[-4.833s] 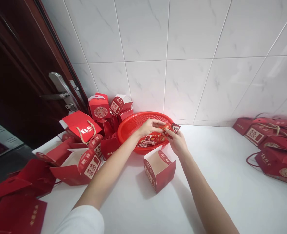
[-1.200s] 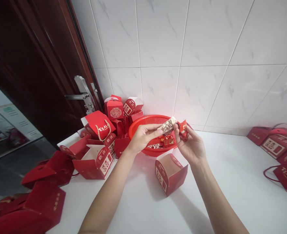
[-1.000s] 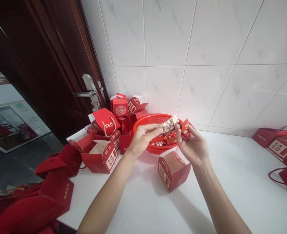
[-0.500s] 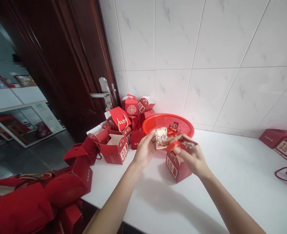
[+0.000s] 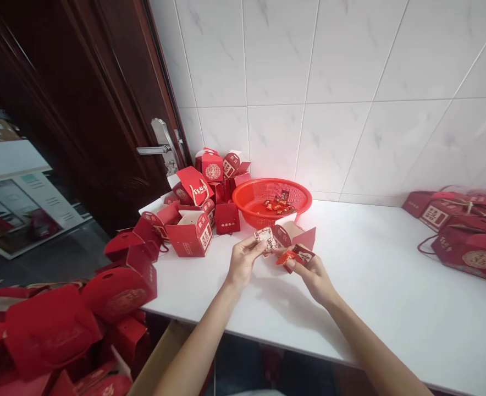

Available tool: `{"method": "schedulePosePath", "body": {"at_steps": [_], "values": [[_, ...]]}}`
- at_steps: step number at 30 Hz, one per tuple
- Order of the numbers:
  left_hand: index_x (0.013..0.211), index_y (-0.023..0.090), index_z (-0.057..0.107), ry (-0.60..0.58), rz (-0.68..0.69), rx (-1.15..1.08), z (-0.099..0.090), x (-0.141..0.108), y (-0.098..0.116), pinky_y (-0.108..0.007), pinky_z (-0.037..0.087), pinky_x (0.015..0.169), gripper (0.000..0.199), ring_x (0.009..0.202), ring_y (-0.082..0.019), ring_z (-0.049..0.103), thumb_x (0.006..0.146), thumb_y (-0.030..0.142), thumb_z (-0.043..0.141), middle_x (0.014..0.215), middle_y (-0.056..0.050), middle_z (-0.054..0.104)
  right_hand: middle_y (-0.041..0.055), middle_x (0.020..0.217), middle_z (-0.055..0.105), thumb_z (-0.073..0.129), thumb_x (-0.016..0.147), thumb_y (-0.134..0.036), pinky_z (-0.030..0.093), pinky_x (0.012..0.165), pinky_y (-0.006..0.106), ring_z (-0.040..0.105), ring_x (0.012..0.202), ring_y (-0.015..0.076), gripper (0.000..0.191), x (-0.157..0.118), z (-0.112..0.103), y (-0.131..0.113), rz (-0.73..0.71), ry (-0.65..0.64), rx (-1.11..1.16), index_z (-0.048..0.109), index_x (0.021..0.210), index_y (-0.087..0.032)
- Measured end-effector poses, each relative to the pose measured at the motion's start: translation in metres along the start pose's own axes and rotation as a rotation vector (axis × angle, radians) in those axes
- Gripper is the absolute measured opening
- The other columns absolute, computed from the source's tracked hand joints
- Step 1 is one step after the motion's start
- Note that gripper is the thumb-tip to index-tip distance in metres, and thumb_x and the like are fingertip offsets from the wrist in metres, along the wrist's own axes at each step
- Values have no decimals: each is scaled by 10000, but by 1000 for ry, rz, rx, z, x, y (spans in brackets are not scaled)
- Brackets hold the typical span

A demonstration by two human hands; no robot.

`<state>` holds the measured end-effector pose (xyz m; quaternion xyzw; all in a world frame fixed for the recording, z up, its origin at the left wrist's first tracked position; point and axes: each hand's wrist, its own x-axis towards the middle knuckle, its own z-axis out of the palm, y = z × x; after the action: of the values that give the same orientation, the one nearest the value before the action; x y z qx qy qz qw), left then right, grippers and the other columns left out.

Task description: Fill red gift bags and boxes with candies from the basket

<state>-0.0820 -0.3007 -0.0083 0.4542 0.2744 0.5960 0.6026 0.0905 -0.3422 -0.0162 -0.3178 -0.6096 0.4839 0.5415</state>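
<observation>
Between the fingers of my left hand [image 5: 243, 260] is a cream and red printed packet [image 5: 265, 241]. My right hand [image 5: 312, 275] pinches an orange-red wrapped candy [image 5: 286, 257] together with a dark red packet [image 5: 303, 253]. Just beyond both hands stands an open red box [image 5: 304, 236] with its flaps up, partly hidden by what I hold. Behind it, a red mesh basket [image 5: 243, 206] has several small wrapped candies [image 5: 284, 206] lying inside.
Several red boxes [image 5: 190, 234] stand on the white table [image 5: 375, 275] at the left. More are heaped at the lower left [image 5: 53, 330]. Closed red boxes [image 5: 469, 247] sit at the right. A tiled wall and a dark door [image 5: 103, 82] rise behind.
My hands have drawn back toward me and lower, still holding the packets. The basket and box show more fully. The view has shifted right, bringing more of the right-hand boxes into sight.
</observation>
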Motion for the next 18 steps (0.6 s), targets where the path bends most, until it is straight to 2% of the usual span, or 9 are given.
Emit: {"method": "schedulePosePath", "body": {"at_steps": [4, 9, 15, 18], "values": [[874, 154, 808, 44, 8, -10, 0, 0, -10, -336, 531, 843, 326, 814, -204, 693, 637, 361, 893, 866, -70, 774, 82, 1021, 729, 671, 895, -435, 453, 752, 312, 604, 853, 212, 312, 0, -2, 11, -2, 32, 100, 766, 1081, -202], [892, 151, 806, 68, 15, 11, -1, 3, -13, -343, 538, 862, 345, 859, -223, 713, 621, 345, 899, 915, -78, 788, 69, 891, 724, 759, 799, -469, 453, 707, 310, 582, 740, 189, 338, 3, -3, 10, 45, 115, 232, 774, 968, -177], [979, 155, 794, 44, 39, 64, -7, 2, -21, -314, 527, 884, 323, 927, -215, 704, 716, 334, 850, 995, -87, 781, 52, 825, 690, 736, 831, -452, 451, 672, 301, 571, 714, 177, 281, 3, -3, 17, 34, 119, 197, 748, 911, -183], [986, 167, 791, 65, 38, 60, -7, 2, -22, -314, 523, 891, 326, 923, -210, 703, 714, 334, 853, 983, -80, 779, 45, 793, 679, 713, 860, -437, 455, 666, 304, 574, 699, 174, 252, 2, -4, 22, 29, 111, 170, 722, 849, -186]]}}
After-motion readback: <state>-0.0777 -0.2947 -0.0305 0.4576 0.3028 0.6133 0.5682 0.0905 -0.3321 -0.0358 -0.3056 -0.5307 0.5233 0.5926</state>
